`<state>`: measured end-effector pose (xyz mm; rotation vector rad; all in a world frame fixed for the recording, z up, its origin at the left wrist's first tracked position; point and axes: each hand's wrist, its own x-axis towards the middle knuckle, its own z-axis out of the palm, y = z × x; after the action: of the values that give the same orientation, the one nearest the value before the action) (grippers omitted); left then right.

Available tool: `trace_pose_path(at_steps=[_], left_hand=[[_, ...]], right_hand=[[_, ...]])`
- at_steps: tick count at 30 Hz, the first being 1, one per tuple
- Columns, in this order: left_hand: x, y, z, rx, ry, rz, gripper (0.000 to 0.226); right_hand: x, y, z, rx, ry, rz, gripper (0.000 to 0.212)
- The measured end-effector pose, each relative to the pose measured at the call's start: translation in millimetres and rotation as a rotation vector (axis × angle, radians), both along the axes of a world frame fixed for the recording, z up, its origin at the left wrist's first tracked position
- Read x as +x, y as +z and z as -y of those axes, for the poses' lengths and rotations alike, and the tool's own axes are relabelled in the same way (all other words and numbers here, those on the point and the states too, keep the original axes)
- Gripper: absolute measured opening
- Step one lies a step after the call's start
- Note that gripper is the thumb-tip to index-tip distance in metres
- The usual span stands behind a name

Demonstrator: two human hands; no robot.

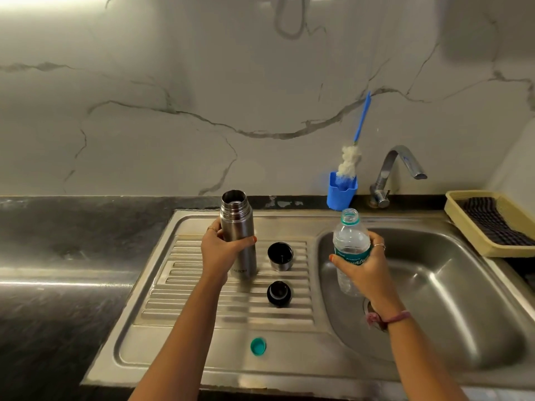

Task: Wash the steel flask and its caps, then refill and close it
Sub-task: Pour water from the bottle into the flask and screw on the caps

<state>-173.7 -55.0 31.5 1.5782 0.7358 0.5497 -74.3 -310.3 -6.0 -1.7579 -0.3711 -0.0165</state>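
The flask (238,235) stands upright and uncapped on the ribbed drainboard (202,337) just left of the sink (463,299). The left hand (221,250) grips its middle, fingers (215,229) curled round the far side and the thumb across the front.

The right hand (366,270) holds a clear plastic bottle (351,244) upright over the left edge of the sink, fingers wrapped round the green label. The bottle's mouth is open and its top half looks empty; how much water is lower down cannot be told.

Between the flask and the sink, on the drainboard, sit the two caps. The steel cup cap (280,256) stands mouth up, just right of the flask and apart from it. The black stopper (278,293) lies nearer the person, close to the cup cap but not touching it. Nearer still, on the flat front part of the drainboard, lies the small teal bottle cap (258,346), well apart from the stopper.

Behind the sink, at its left rear corner, a blue holder (341,193) carries a bottle brush (354,146), bristles down and blue handle leaning against the marble wall. The tap (396,172) rises behind the sink, its spout turned right. To the right of the sink a yellow basket (463,224) with a dark ribbed thing in it rests on the table (72,227).
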Motion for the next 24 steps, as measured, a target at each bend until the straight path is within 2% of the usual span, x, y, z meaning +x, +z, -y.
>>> trace_pose_path(at_steps=[14,24], left_hand=[[3.9,-31.0,-16.5,-0.051,0.047,-0.018,0.069],[2.0,-37.5,-17.2,0.004,0.027,-0.008,0.074]], right_hand=[[-4.6,-20.4,-8.1,-0.044,-0.003,-0.015,0.069],[-6.2,-21.4,-12.8,-0.025,-0.011,0.002,0.069]])
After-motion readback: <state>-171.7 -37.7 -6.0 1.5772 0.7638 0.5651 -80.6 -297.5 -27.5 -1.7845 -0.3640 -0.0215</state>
